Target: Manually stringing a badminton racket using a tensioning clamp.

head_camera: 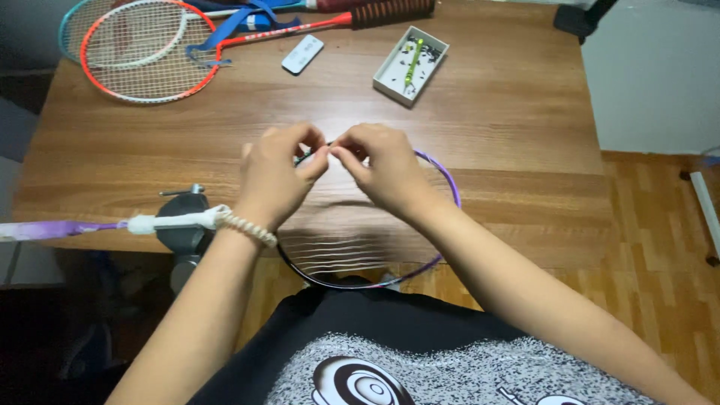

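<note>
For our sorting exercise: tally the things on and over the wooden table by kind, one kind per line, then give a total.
Badminton rackets: 3, namely the orange racket, the teal racket under it, and the purple racket pinched by the left hand and right hand.
Small white box: 1
White flat device: 1
Total: 5

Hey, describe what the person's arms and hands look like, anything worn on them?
Both arms are bare from the hands back to the lower edge of the picture, with no sleeves showing on them. The left hand has a pale beaded bracelet around its wrist. The right hand shows no bracelet or watch, and neither hand wears a glove.
</note>
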